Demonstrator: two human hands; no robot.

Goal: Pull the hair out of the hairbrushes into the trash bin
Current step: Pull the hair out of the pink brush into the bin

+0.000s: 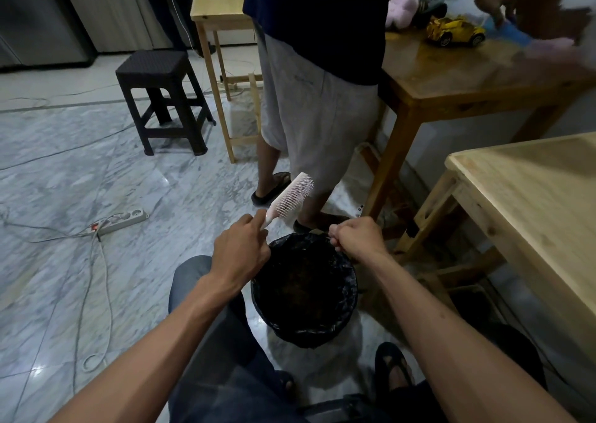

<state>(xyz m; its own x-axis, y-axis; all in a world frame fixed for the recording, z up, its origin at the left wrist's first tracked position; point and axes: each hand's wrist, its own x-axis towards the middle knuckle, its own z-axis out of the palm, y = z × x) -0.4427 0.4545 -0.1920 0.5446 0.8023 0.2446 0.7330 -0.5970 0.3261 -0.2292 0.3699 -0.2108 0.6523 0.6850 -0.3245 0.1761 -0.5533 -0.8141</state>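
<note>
Hairbrush (288, 199), pale pink, is gripped by its handle in the left hand (240, 255) above the black-lined trash bin (304, 288) on the marble floor (96, 171); the right hand (356, 238) is curled tight over the rim, contents unclear.

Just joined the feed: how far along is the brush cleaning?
Done: the pink brush shows no hair in its bristles. In hand: the left hand grips its handle; the right hand is curled over the black bin, contents unclear. Left: no other brushes are in view, so I cannot tell.
</note>
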